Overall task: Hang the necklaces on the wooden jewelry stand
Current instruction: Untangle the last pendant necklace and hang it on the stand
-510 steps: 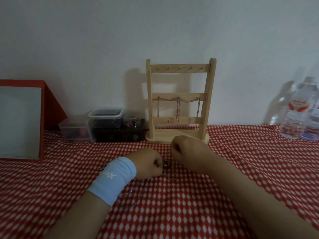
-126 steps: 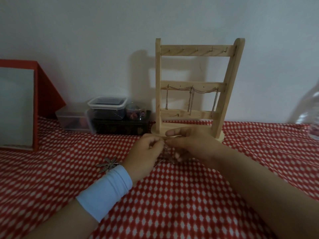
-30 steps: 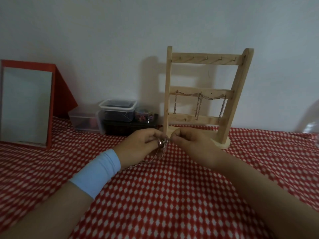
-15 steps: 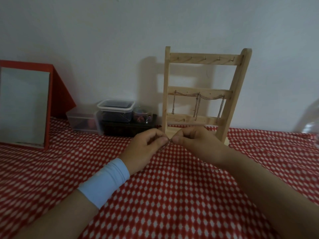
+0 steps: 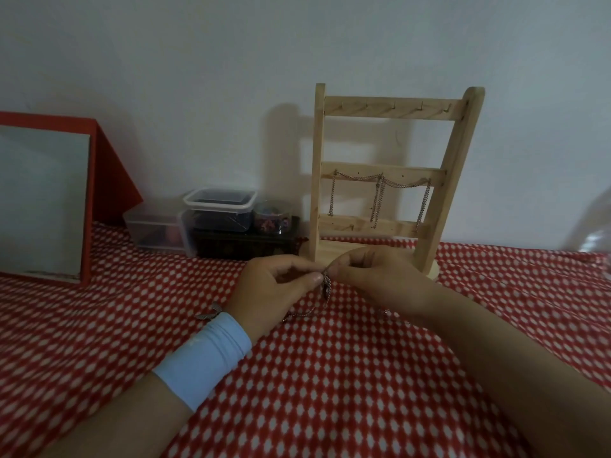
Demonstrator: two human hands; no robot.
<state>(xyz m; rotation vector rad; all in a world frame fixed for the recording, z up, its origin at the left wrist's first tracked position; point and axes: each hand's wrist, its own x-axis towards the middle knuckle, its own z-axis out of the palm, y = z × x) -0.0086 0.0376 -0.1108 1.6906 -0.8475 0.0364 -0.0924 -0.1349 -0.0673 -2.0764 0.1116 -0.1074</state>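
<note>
A wooden jewelry stand with three rails stands upright against the wall. A silver chain is draped along its middle rail. Just in front of the stand's base, my left hand and my right hand meet fingertip to fingertip and pinch a thin silver necklace between them. A short bunch of it hangs below the fingers and trails onto the cloth. A silver leaf-shaped pendant lies on the cloth beside my left wrist, which wears a light blue band.
A red and white patterned cloth covers the table. Clear plastic boxes and a dark box sit by the wall left of the stand. A red-framed mirror leans at far left. A clear bottle shows at the right edge.
Both hands stay together in front of the stand's base, still pinching the necklace. A short bunch of chain now hangs below the fingertips, and the pendant by my left wrist shows again.
</note>
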